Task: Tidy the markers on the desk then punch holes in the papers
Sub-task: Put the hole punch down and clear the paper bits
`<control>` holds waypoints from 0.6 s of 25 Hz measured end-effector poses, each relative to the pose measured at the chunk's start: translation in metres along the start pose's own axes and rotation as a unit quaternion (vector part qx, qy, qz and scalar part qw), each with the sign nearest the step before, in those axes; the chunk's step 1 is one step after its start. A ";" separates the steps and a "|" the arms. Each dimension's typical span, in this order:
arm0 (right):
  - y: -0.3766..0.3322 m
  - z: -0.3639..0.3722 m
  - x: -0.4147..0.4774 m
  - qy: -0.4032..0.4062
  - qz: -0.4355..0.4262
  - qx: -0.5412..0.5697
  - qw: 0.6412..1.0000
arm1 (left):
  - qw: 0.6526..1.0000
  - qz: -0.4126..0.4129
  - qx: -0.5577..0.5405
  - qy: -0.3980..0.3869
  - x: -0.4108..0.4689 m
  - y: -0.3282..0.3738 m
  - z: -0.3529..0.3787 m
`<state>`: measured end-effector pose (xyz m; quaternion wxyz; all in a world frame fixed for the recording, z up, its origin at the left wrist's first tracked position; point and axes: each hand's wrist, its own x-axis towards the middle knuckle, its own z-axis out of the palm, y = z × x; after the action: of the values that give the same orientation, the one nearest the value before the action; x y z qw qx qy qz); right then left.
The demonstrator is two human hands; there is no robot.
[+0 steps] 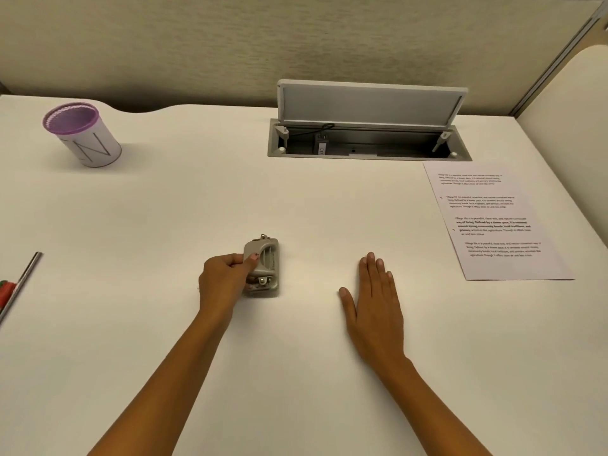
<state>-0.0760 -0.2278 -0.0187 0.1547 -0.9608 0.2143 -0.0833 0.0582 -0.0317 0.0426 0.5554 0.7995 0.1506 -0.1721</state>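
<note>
Gripping punch (pixel 263 268) with left hand (pixel 225 279) fingers, mid tabletop (pixel 296 373). Resting right hand (pixel 375 306) flat, fingers straight, empty. Not yet feeding paper (pixel 493 222), lying well apart at right. Can't judge marker step; punching likely pending.

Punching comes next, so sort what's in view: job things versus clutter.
Job: punch, gripped by left hand; paper; cup; red-green things at left edge, maybe markers.
Lying about: cable box; metal bar.
</note>
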 end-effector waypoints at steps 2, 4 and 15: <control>0.000 0.000 0.000 0.001 0.001 0.000 1.000 | 1.000 -0.006 -0.013 -0.001 0.001 0.002 -0.009; -0.001 -0.001 0.000 0.003 0.002 0.000 1.000 | 0.999 -0.008 -0.035 -0.003 0.003 0.004 -0.022; -0.001 -0.002 0.001 -0.006 0.008 0.012 1.000 | 0.997 0.001 -0.012 0.075 0.020 -0.002 -0.060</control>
<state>-0.0752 -0.2283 -0.0163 0.1684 -0.9577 0.2195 -0.0792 0.0815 0.0258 0.0518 0.5521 0.8037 0.1932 -0.1097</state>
